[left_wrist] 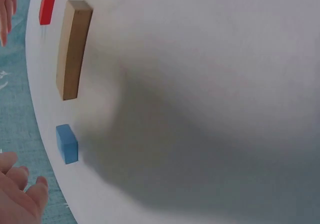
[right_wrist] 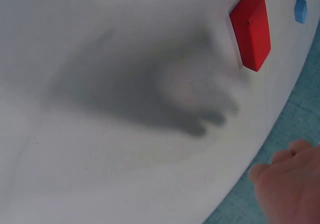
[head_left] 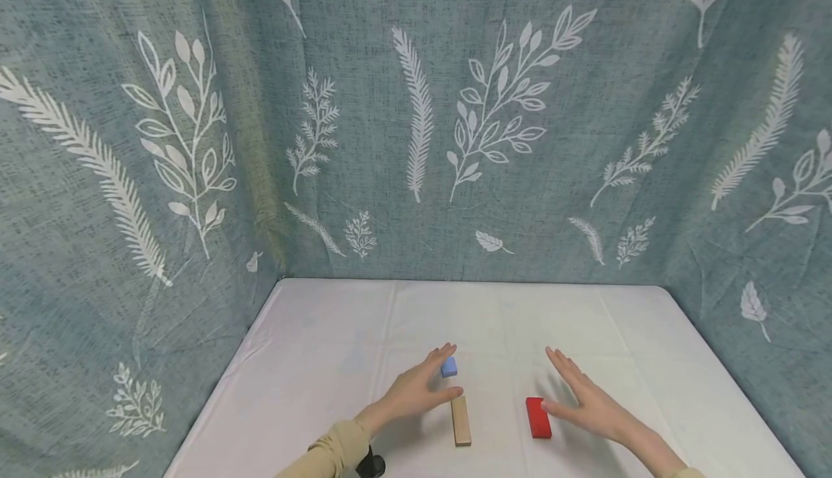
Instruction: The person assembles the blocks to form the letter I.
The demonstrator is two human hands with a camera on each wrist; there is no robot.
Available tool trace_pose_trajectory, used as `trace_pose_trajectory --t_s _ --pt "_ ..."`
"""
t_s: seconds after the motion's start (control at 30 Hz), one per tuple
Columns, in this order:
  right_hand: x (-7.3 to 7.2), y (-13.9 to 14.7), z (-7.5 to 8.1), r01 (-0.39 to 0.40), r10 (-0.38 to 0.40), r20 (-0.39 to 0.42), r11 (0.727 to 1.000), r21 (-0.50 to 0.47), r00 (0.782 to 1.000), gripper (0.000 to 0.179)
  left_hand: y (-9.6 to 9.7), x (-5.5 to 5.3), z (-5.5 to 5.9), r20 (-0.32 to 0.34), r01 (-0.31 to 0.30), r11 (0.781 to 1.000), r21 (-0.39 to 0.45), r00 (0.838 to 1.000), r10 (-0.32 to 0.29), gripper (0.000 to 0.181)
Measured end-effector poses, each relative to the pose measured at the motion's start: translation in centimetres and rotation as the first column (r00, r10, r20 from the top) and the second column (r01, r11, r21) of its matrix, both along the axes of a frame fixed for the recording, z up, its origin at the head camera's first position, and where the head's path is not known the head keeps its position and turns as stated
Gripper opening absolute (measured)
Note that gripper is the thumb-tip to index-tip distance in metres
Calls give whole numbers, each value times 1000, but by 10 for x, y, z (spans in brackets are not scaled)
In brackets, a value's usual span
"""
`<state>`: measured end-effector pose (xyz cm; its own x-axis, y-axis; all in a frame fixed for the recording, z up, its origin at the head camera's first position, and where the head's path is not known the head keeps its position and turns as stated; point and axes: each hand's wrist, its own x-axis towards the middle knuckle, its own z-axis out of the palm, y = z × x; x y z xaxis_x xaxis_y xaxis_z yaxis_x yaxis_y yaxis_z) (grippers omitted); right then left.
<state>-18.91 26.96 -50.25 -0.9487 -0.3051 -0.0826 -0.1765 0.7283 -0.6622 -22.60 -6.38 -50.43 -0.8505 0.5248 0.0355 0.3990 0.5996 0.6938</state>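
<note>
Hovering near three blocks (head_left: 449,368) (head_left: 461,422) (head_left: 537,420) are two hands (head_left: 416,390) (head_left: 590,404).

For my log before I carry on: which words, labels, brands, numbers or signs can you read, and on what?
None can be read in any view.
The red block, wooden block and blue block show no lettering.
The curtain shows only white leaf prints, no writing.

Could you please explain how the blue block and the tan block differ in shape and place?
The blue block is short and compact, whereas the tan block is long and slender. In the head view, the blue block lies farther back than the tan block. Both rest on the white table.
</note>
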Motion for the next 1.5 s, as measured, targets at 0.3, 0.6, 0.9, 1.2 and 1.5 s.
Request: trace_pose_trajectory --t_s 0.3,0.6,0.9,1.2,1.5 --pt "-2 -4 -7 -8 9 78 1000 -15 997 91 0 9 -7 42 59 998 35 997 -61 71" --pt "2 -6 -15 -15 16 86 1000 -15 996 90 0 15 -23 -28 126 991 54 992 -125 74" --pt "7 -11 -18 -35 33 76 999 17 997 94 0 20 -33 -11 131 989 66 991 -131 69" --pt "10 -12 -28 -59 58 15 996 69 998 91 2 25 -42 11 103 990 95 995 -104 69" --pt "9 -13 -36 -56 51 68 996 69 996 93 2 26 -48 3 94 988 121 995 -95 70"
